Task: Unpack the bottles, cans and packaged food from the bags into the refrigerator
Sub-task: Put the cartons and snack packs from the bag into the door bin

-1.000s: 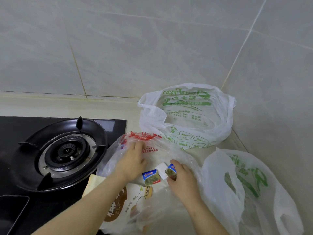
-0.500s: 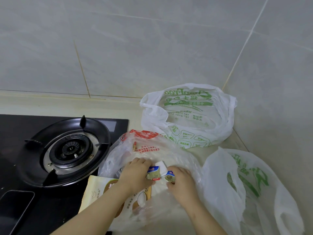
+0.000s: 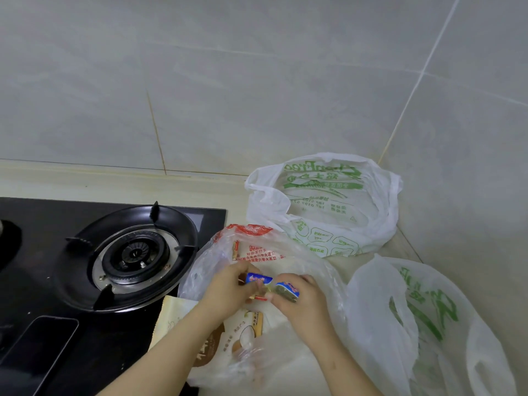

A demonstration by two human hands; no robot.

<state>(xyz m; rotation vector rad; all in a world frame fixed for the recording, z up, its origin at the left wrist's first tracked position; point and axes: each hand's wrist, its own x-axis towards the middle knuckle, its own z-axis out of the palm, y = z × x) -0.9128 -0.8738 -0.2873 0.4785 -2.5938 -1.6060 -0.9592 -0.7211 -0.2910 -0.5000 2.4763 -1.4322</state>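
Left hand (image 3: 228,292) pinches a small blue-topped packet (image 3: 258,279), right hand (image 3: 303,307) grips a second packet (image 3: 287,290), both over the clear red-printed bag (image 3: 257,252) beside the gas burner (image 3: 134,252). The far green-printed bag (image 3: 328,207) fills the countertop's (image 3: 340,262) back right corner, and the near green-printed bag (image 3: 414,310) lies along its right edge.

Thin clear plastic bag (image 3: 300,270), glossy black hob (image 3: 57,281)

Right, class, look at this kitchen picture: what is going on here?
A person is unpacking shopping on a counter beside a gas burner. The left hand pinches a blue-topped packet and the right hand holds a second packet, both over the clear bag. One white bag sits behind it, another white bag to its right. No refrigerator is in view.
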